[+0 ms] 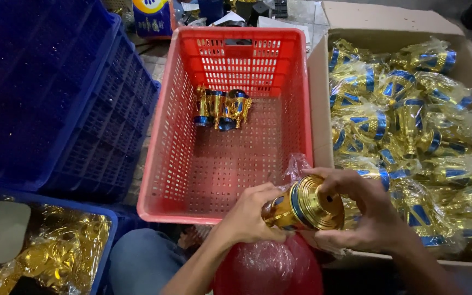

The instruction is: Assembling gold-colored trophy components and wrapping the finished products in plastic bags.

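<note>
Left hand (247, 218) and right hand (367, 216) both with fingers closed around one shiny gold and blue plastic trophy cup (301, 206), clear wrapper at fingertips, red plastic perforated crate (192, 158) beyond fingers, cardboard box of wrapped cups (319, 93) behind right fingers

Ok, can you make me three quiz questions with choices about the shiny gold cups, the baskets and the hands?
1. Where do the unwrapped gold cups lie?
A. in the red basket
B. in the blue crate
C. on the floor

2. What colour are the bands on the wrapped cups in the cardboard box?
A. green
B. blue
C. red

3. How is the gold cup in front held?
A. by one hand
B. by nobody
C. by both hands

Answers: 1 A, they lie near the basket's far wall. 2 B, blue rings show through the clear wrap. 3 C, the left hand and the right hand both grip it.
</note>
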